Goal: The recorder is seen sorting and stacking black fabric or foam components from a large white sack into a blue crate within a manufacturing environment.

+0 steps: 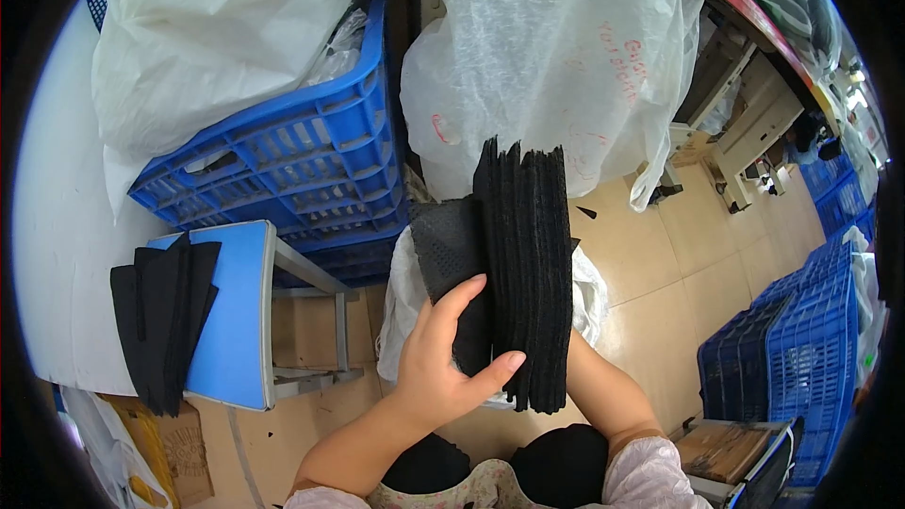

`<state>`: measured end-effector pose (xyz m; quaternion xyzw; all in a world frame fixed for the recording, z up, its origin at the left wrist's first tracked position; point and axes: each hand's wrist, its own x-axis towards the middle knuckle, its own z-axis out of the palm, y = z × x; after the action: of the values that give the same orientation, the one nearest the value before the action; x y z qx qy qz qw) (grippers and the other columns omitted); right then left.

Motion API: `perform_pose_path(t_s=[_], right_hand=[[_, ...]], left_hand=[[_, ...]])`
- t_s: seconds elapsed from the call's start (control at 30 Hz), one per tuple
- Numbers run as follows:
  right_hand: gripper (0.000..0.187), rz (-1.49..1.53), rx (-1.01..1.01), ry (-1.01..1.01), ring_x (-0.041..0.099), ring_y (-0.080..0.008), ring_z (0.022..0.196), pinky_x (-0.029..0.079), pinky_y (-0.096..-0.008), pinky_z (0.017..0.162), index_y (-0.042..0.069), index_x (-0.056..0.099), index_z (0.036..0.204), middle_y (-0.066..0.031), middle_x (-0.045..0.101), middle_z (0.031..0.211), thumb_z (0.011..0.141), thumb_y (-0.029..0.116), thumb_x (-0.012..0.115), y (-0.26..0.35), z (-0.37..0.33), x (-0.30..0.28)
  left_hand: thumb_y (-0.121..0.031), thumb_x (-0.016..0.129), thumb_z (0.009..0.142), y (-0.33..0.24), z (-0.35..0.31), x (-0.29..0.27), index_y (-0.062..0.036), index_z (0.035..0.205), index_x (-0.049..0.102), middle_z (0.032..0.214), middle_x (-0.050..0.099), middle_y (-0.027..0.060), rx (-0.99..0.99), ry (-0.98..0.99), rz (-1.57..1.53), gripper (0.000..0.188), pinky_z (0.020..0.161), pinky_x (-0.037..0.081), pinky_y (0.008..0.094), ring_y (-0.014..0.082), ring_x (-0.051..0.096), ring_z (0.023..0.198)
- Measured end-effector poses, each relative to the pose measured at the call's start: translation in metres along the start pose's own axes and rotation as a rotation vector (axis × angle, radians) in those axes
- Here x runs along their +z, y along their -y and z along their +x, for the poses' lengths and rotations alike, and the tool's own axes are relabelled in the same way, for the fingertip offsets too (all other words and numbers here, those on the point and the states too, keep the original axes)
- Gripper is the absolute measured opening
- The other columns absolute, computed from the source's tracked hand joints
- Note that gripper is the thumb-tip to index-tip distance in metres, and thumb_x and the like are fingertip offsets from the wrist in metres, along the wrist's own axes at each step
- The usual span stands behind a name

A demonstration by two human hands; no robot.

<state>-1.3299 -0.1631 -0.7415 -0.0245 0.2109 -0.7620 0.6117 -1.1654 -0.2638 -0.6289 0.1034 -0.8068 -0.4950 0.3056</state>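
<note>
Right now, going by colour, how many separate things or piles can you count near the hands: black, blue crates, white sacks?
Black fabric stacks: 2, one held by the left hand, one on the blue stool
Blue crates: 3 clear
White sacks: 2
Total: 7

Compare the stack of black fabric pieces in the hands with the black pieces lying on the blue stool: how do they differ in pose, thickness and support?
The held stack stands on edge, upright; the stool pile lies flat. The held stack is thick, with many layers; the stool pile is thin and fanned out. The left hand grips the held stack, while the stool pile rests untouched on the blue stool, overhanging its edge. Both are black fabric.
</note>
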Motion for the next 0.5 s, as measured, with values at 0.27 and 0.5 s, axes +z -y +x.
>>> perform_pose_path(t_s=[0.27, 0.5], right_hand=[[0.057, -0.018, 0.0, 0.002, 0.06, -0.028, 0.104, 0.046, -0.0421, 0.094, -0.001, 0.051, 0.124, -0.0175, 0.06, 0.116, 0.079, 0.032, 0.057, 0.004, -0.003, 0.016], [0.06, -0.052, 0.011, -0.004, 0.058, -0.0289, 0.106, 0.044, -0.043, 0.096, -0.001, 0.049, 0.125, -0.0181, 0.058, 0.118, 0.078, 0.035, 0.057, 0.003, -0.004, 0.01]], left_hand=[[-0.028, 0.077, 0.071, -0.003, 0.002, -0.003, 0.0062, 0.127, 0.042, 0.121, 0.05, 0.0202, 0.047, -0.006, 0.024, 0.074, 0.096, 0.039, 0.0365, 0.0291, 0.051, 0.111], [-0.031, 0.078, 0.068, -0.001, 0.001, -0.002, 0.0066, 0.127, 0.042, 0.122, 0.049, 0.0205, 0.047, 0.002, 0.048, 0.079, 0.096, 0.038, 0.0366, 0.0297, 0.051, 0.113]])
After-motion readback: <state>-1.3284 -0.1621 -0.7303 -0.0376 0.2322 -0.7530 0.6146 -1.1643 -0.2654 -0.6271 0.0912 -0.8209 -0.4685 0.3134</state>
